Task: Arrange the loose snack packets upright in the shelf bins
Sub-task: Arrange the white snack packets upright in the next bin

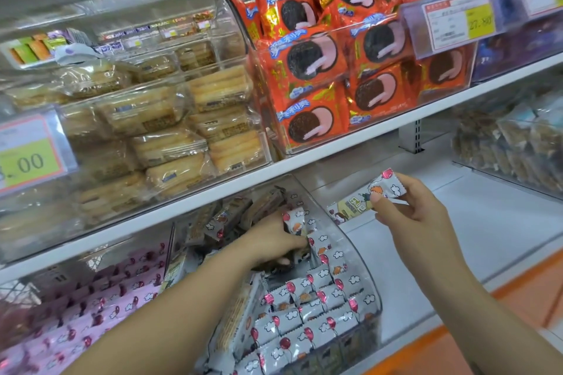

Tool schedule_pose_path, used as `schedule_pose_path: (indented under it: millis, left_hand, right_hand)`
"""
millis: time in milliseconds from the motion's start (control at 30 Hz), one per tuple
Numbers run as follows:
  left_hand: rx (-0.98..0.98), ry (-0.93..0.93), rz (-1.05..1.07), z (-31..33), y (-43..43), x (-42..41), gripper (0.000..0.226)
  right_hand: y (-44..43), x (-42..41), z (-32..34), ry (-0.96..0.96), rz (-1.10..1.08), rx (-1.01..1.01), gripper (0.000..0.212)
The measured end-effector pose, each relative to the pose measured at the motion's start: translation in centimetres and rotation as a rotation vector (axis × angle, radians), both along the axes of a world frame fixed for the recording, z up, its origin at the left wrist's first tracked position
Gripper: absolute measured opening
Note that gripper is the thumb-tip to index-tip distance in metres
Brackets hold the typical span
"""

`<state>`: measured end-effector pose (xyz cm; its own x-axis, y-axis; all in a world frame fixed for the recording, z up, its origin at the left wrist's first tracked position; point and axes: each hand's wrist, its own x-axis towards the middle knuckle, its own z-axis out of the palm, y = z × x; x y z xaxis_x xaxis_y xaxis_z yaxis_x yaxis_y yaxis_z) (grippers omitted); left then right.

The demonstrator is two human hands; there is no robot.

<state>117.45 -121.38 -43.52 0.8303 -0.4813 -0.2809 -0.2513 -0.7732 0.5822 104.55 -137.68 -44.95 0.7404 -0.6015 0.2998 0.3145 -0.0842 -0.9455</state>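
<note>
a: head view: where was the loose packet (359, 199)?
b: pinched by one end in the right hand (417, 219), just beside the clear bin (361, 256). the left hand (274, 242) was inside it, gripping another packet (294, 224).
a: best move?
b: probably part the standing rows (307, 310) and slide it in upright, balloon end up.

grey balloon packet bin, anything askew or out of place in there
Yes. Front packets stand in neat rows, but the back packets lie tilted and jumbled around the left hand. The right hand holds one packet outside the bin.
</note>
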Motion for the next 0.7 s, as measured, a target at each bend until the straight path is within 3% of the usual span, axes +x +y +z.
schedule_pose_path:
  millis: [200,300,500,700]
  left_hand:
    - [-0.059,0.182,-0.009,0.3,0.3,0.3,0.015]
    - [-0.060,0.250,-0.029,-0.1,0.5,0.8,0.038]
    - [-0.090,0.399,-0.004,0.3,1.2,1.2,0.005]
    - [0.003,0.334,-0.037,0.8,1.2,1.4,0.005]
  right_hand:
    - [0.0,0.0,0.0,-0.010,0.002,-0.003,0.019]
    - [0.0,0.0,0.0,-0.001,0.005,-0.008,0.018]
    - [0.1,0.0,0.0,0.002,-0.005,-0.016,0.020]
    - [-0.1,0.0,0.0,-0.001,0.001,-0.019,0.021]
